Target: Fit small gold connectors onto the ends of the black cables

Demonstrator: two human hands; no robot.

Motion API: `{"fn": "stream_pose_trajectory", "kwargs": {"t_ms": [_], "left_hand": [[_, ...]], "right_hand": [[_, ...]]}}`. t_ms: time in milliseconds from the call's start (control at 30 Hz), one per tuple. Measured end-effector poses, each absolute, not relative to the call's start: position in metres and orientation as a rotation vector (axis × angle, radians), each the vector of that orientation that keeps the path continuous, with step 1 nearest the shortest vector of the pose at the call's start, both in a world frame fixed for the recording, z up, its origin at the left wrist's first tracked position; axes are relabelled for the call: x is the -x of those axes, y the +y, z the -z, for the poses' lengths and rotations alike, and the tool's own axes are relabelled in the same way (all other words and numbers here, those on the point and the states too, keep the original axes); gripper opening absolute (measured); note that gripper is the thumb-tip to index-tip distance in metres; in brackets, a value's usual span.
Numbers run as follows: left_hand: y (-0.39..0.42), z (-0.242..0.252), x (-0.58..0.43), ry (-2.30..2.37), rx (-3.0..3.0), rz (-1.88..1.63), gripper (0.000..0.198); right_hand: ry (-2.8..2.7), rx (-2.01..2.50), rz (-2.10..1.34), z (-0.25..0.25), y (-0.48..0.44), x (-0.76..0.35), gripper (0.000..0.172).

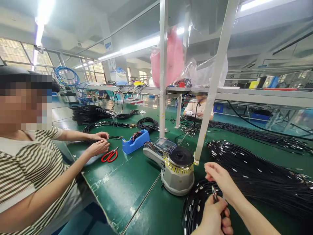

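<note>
Risk noted: the cable end [214, 195] gripped in the left hand [213, 219] ran out of a dense coil of black cables [195, 204] lying on the green surface [132, 186]. A pull would probably drag neighbouring strands along and knot them, or the thin end could slip from the grip. The coil sat just beside the automatic tape dispenser [178, 173], so a snagged strand might nudge it. Pose: the left hand was low and curled into a fist around the cable end, tip pointing up. The right hand [218, 179] was just above, its forearm entering from lower right and fingers loosely bent toward the tip; whether it pinched anything I could not tell. The co-worker's hands [99, 143] were well apart, near the red scissors [110, 156].
</note>
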State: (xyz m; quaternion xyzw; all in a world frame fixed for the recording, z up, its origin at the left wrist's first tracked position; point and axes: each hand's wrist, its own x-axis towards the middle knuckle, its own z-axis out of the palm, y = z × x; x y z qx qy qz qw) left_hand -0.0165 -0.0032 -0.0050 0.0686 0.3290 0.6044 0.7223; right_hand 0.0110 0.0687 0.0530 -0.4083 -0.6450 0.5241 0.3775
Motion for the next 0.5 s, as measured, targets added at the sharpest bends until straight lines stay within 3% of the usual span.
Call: {"fn": "stream_pose_trajectory", "kwargs": {"t_ms": [200,500], "left_hand": [[-0.006,0.001,0.02,0.723,-0.158,-1.3,0.022],[-0.015,-0.004,0.026,0.667,-0.131,-1.315,0.021]], "right_hand": [[-1.588,1.03,-1.557,-0.058,0.069,0.027,0.029],[-1.567,0.851,-1.437,-0.089,0.053,0.022,0.027]]}}
